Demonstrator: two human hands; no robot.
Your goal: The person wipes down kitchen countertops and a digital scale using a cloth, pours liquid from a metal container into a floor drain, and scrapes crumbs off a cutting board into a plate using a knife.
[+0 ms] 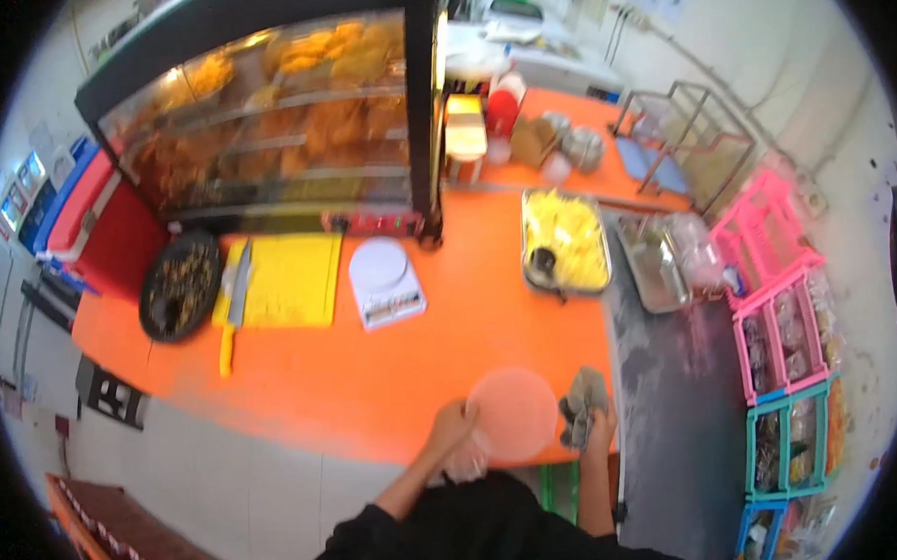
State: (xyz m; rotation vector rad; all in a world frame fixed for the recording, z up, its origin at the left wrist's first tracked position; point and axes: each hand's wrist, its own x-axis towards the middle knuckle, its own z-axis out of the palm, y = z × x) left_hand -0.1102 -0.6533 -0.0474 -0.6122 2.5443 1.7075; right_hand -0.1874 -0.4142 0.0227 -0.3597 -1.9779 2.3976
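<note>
At the orange table's front edge, my left hand (455,426) grips the left rim of a round translucent plastic disc (516,414); I cannot tell whether it is a lid or a shallow dish. Clear, crinkled plastic (466,459) shows just below that hand. To the right of the disc, my right hand (600,432) is closed on a crumpled grey-green cloth (580,406). Farther back stands a metal tray (525,277) filled with yellow food (570,237), with a dark round object (542,263) on it. A white kitchen scale (383,281) sits left of centre.
A yellow cutting board (293,282) carries a yellow-handled knife (237,299), beside a black dish (179,287). Behind them rises a glass food warmer (281,117). On the right are another metal tray (656,266) and stacked baskets, pink (786,335) and green (794,440).
</note>
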